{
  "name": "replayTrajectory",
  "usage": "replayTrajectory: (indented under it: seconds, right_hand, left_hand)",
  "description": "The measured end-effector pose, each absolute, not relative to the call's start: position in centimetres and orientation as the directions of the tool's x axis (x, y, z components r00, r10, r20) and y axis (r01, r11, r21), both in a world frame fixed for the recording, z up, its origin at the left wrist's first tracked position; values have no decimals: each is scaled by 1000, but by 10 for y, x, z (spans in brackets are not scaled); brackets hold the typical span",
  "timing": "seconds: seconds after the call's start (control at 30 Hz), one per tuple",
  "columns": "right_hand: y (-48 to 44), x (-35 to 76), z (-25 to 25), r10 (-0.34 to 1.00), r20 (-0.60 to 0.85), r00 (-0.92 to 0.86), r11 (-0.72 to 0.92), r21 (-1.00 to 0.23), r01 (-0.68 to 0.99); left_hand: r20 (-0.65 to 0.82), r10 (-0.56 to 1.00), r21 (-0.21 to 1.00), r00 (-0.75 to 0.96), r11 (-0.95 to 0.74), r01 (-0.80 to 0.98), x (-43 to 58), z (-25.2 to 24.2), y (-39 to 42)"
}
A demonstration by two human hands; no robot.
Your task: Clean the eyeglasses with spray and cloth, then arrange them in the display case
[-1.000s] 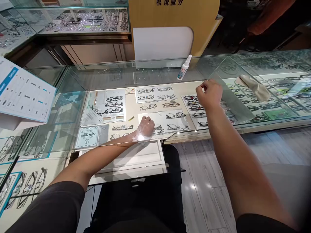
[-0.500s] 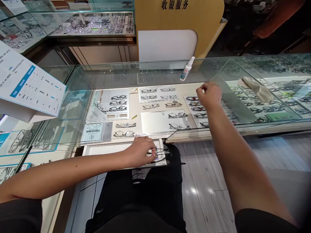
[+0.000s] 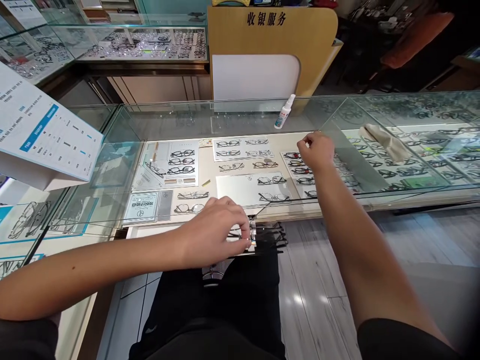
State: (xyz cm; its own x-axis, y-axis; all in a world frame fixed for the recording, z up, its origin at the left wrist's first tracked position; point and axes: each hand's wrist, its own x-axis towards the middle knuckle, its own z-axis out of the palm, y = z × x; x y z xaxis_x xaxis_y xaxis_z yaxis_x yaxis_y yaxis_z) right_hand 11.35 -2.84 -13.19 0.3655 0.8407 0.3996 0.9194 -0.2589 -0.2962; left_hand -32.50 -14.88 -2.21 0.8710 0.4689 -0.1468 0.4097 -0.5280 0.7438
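My left hand [image 3: 217,234] is over the pulled-out white drawer [image 3: 144,231] below the counter's front edge. Its thumb and index finger are pinched on what looks like a pair of dark-framed eyeglasses [image 3: 272,234], which stick out to the right past the drawer. The fingers partly hide them. My right hand [image 3: 317,151] rests on the glass countertop with its fingers curled, and whether anything is in them is hidden. Beneath the glass lie several eyeglasses [image 3: 270,180] on white display cards [image 3: 234,189]. Nearest the right hand is a white spray bottle [image 3: 285,111], standing apart from it.
A large white price sign [image 3: 45,130] leans in at the left. On the right, a beige cloth [image 3: 386,143] lies on the glass. Behind the counter is a yellow panel [image 3: 255,40] with dark lettering. An orange chair [image 3: 418,40] is at the back right.
My left hand has come up and nearer to me, so it looks bigger. The dark eyeglasses now reach farther right. My right hand stays on the glass; the view has tilted up slightly.
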Motion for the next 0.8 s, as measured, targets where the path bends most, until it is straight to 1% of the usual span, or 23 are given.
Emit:
replayTrajectory:
  seconds: [0.1, 0.2, 0.33, 0.5, 0.57, 0.8]
  right_hand:
    - [-28, 115, -132, 838, 398, 373, -263, -305, 915]
    - [-28, 115, -133, 838, 397, 374, -259, -313, 914]
    - [-28, 115, -134, 830, 413, 375, -253, -320, 913]
    - [-29, 113, -132, 823, 419, 383, -253, -333, 908]
    - [-29, 113, -132, 822, 419, 386, -256, -334, 907]
    - [-29, 115, -133, 826, 408, 390, -255, -347, 902]
  left_hand:
    - [-115, 517, 711, 848, -553, 434, -319, -4, -127]
    - [-89, 575, 636, 813, -595, 491, -309, -2, -103]
    - [-54, 626, 504, 778, -656, 563, -295, -17, -77]
    - [-7, 637, 360, 771, -718, 596, -285, -42, -60]
    - [4, 628, 337, 778, -734, 590, -284, -49, -55]
    - [21, 632, 336, 775, -734, 590, -284, -62, -42]
